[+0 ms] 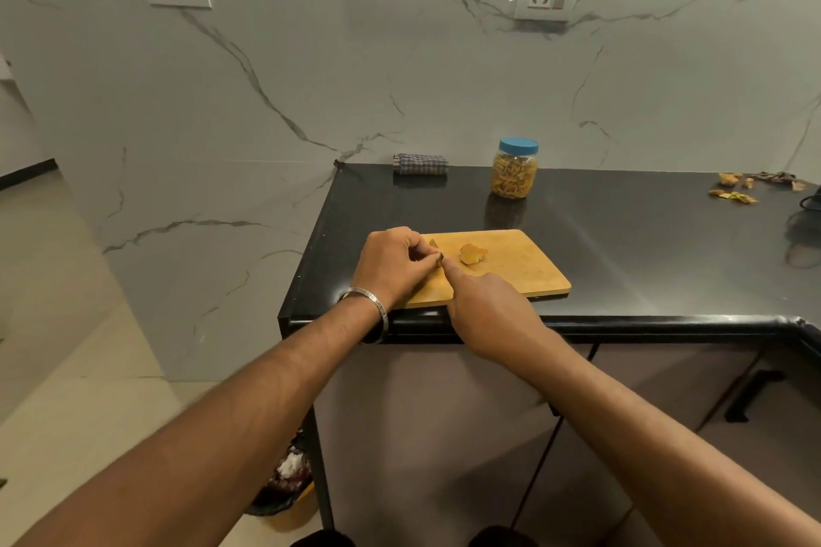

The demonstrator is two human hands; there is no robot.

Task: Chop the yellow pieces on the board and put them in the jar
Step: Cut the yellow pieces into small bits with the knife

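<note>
Yellow pieces on board, just right of left hand pinching a small scrap.

Both bare arms reach forward. The left hand has curled, pinching fingers. The right hand points its first finger toward it.

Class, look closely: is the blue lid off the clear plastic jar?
No, the blue lid sits on top of the clear plastic jar, which stands behind the wooden chopping board.
</note>
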